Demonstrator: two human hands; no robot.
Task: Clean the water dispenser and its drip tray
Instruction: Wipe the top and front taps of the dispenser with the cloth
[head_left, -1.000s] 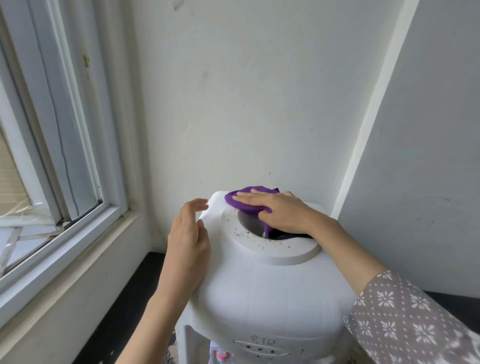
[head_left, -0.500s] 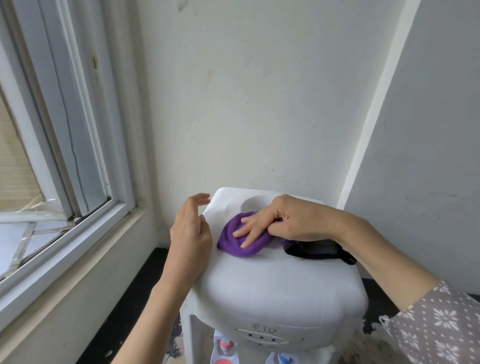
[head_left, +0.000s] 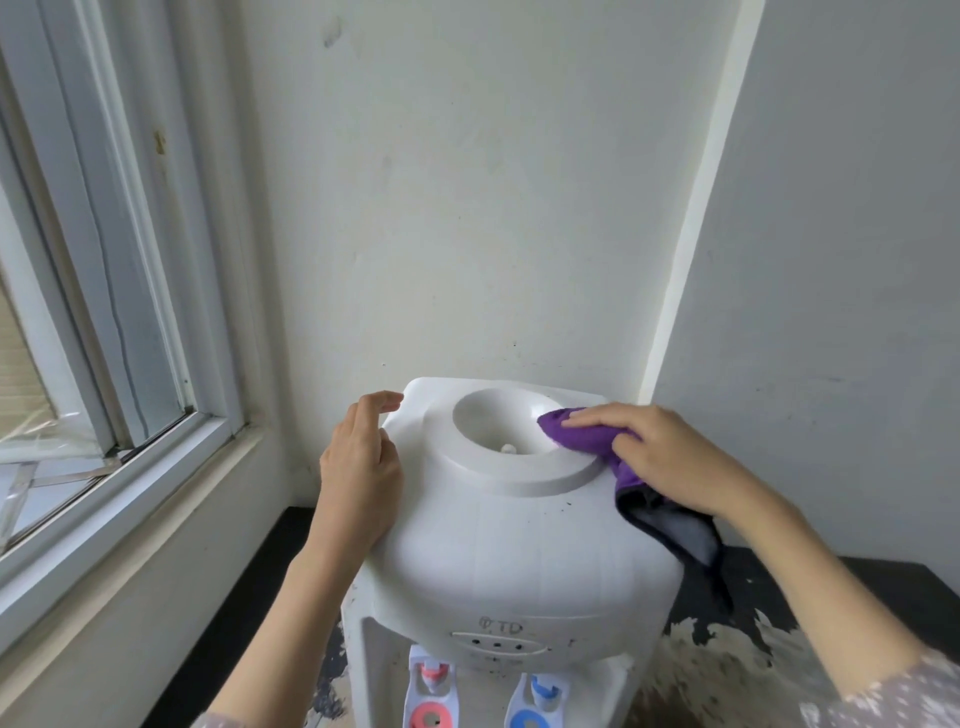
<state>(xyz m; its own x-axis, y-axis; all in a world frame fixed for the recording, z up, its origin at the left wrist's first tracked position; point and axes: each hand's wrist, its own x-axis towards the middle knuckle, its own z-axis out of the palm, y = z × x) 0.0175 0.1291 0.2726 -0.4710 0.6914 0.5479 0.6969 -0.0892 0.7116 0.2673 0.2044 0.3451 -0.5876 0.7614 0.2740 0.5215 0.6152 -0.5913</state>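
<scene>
Wedged in a pale corner by the window, dispenser (head_left: 511, 540) sits near us, so we steady it with our left hand (head_left: 358, 478) flat and loose while our right hand (head_left: 657, 457) presses the cloth (head_left: 582, 434) onto the right rim, fingers straight.

Smooth white plastic water dispenser (head_left: 519, 551) with a soft sheen and dark specks, fuzzy purple cloth (head_left: 582, 434) with grey underside, glossy red tap (head_left: 431, 699) and blue tap (head_left: 535, 704), matt scuffed painted wall (head_left: 467, 208), painted window frame (head_left: 171, 332) at 9 o'clock.
</scene>
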